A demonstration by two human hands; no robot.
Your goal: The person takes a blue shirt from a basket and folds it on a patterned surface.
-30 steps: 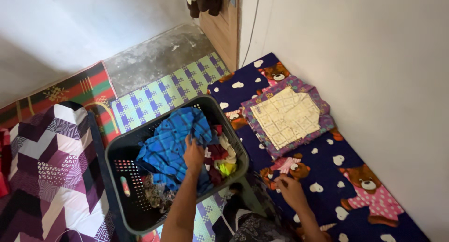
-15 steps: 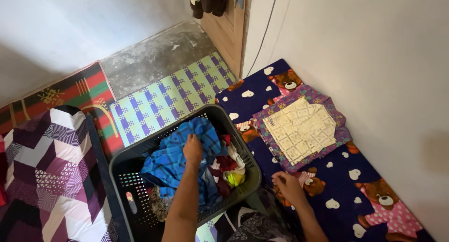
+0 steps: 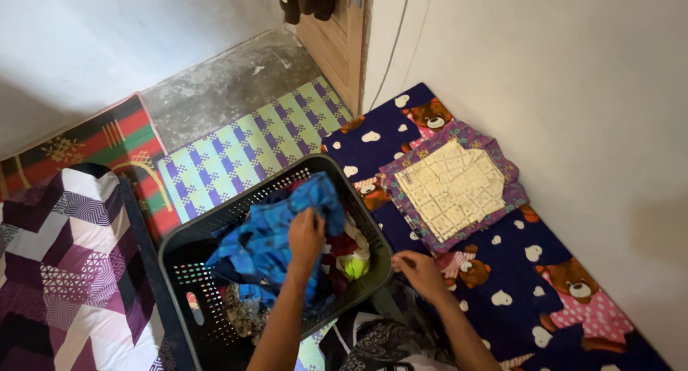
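Two hands: both yours, both low in view.
Left hand (image 3: 307, 235): closed on the blue checked cotton shirt (image 3: 272, 238), bunched in your fist.
Right hand (image 3: 419, 270): fingers curled, resting at the near edge of the navy bear-print mattress sheet (image 3: 459, 270); holds nothing I can see.
Shirt's place: in the dark grey perforated plastic laundry basket (image 3: 193, 285), atop mixed clothes (image 3: 347, 253).
Right of basket: folded cream-and-purple patterned garment (image 3: 451, 188) on the sheet, far of your right hand.
Risk: shirt looks tangled; a lift could drag other clothes over the rim, or tip the basket.
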